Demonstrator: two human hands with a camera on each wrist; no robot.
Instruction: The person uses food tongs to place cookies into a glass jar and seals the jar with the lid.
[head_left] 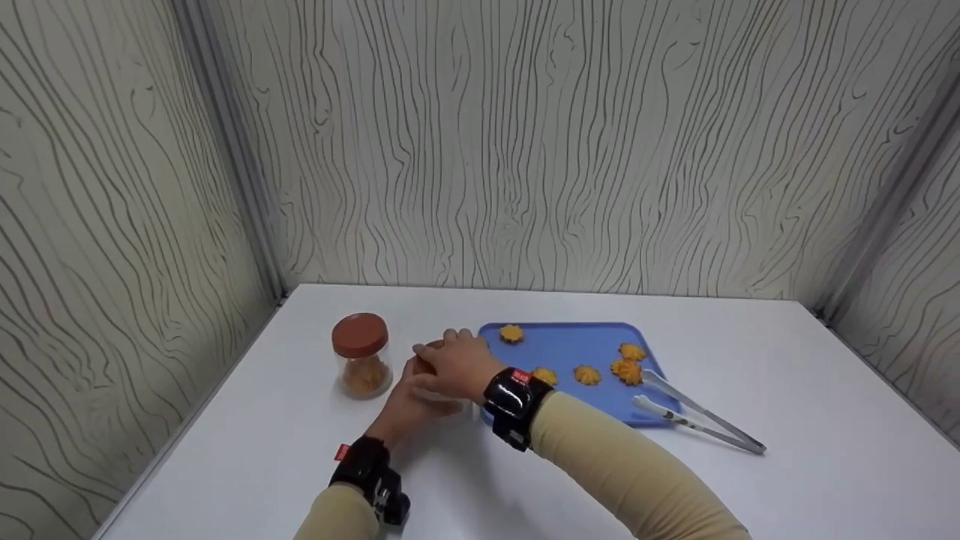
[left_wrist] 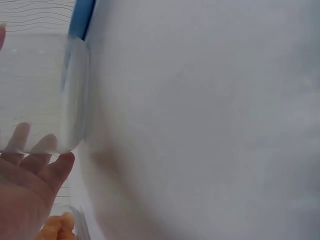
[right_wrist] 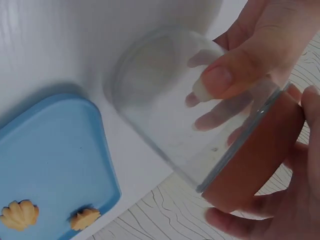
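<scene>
An empty clear jar with a reddish-brown screw lid is between my two hands, left of the tray's near corner. My left hand grips the jar's clear body, its thumb across the near side and its fingers showing through the wall. Over the top, my right hand holds the lid by its rim with spread, bent fingers. In the head view both hands hide most of the jar. The left wrist view shows the jar's base close over the white table.
Left of my hands stands a second lidded jar with orange-brown cookies inside. A blue tray to the right carries several flower-shaped cookies. Tongs lean over its right edge, tips on the tray. Wood-patterned walls enclose the table.
</scene>
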